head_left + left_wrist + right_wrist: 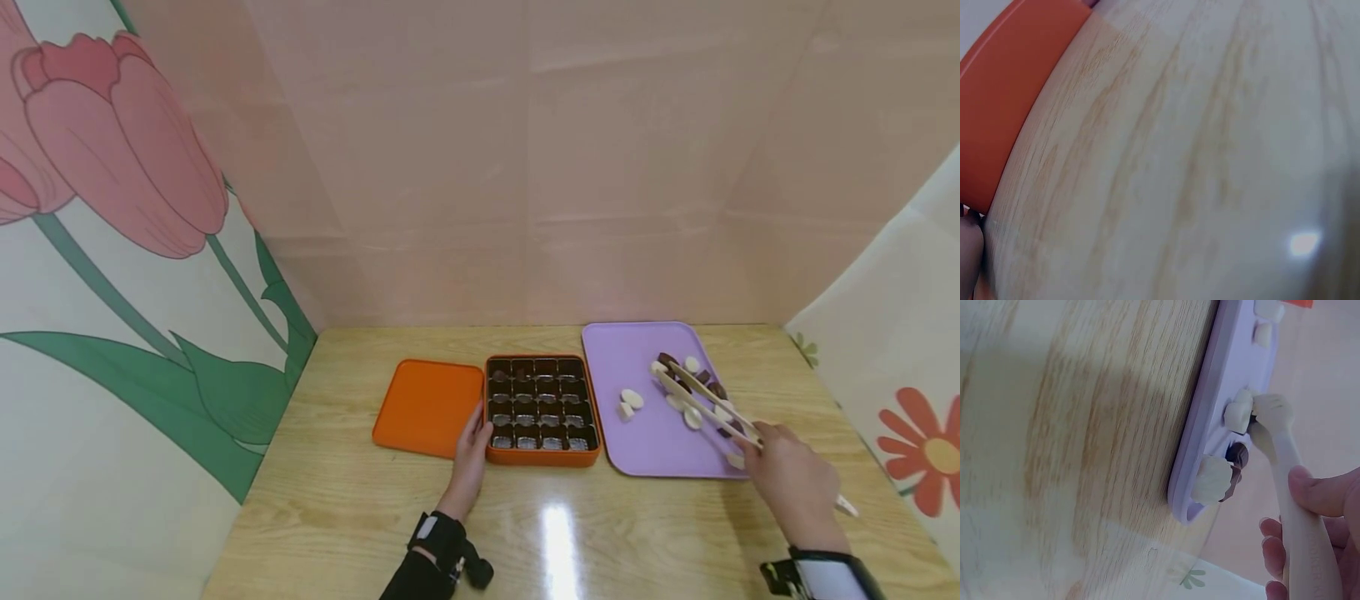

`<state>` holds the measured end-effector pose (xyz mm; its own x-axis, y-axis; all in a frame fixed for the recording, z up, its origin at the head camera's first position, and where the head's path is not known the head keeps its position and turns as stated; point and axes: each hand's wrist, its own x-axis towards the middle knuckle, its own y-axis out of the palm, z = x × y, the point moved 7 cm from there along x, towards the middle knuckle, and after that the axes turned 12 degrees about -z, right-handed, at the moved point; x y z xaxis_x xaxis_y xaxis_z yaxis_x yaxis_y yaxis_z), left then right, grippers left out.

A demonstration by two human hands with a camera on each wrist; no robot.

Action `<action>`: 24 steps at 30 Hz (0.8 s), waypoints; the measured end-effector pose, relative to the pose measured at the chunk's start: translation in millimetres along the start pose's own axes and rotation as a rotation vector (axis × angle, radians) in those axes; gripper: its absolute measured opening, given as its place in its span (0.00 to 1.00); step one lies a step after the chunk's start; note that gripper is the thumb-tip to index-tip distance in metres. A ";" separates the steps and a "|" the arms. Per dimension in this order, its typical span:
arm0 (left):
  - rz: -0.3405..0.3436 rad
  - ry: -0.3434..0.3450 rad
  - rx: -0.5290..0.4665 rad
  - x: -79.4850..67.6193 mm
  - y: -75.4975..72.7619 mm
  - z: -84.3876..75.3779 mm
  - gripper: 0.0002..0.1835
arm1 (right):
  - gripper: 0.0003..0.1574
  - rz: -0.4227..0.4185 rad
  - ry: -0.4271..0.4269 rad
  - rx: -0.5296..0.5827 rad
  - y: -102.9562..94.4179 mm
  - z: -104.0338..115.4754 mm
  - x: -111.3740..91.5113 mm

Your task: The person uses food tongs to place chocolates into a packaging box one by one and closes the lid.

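My left hand (469,458) rests against the left side of an orange box (543,457), its fingers along the wall. A dark insert (537,408) divides the box into several small compartments, and dark shapes show in the far-left ones. In my right hand (793,473) I grip cream-coloured tongs (705,408). Their tips reach down among white and dark brown chocolate-like pieces on a purple tray (637,450). From the right wrist view, the tong tips (1272,412) close around a dark bit beside a white piece (1237,417).
An orange lid (427,408) lies flat to the left of the box. Two white pieces (630,400) sit apart on the tray's left side. Behind the wooden table (337,517) hangs a pinkish cloth (525,167), with flower-printed sheets at both sides.
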<state>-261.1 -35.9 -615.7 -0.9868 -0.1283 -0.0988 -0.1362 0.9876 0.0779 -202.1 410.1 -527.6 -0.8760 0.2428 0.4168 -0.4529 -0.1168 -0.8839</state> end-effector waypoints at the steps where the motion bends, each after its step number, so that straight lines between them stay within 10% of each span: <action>1: 0.000 -0.001 0.001 0.0 -0.1 0.3 0.30 | 0.30 0.003 0.002 -0.004 -0.1 0.1 0.1; 24: -0.002 -0.024 -0.010 1.3 0.5 1.4 0.30 | 0.28 -0.033 0.013 -0.001 -4.3 3.1 -0.8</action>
<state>-262.3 -35.5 -617.2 -0.9842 -0.1279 -0.1228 -0.1391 0.9864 0.0876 -200.0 407.3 -523.4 -0.8585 0.2593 0.4424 -0.4810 -0.1081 -0.8700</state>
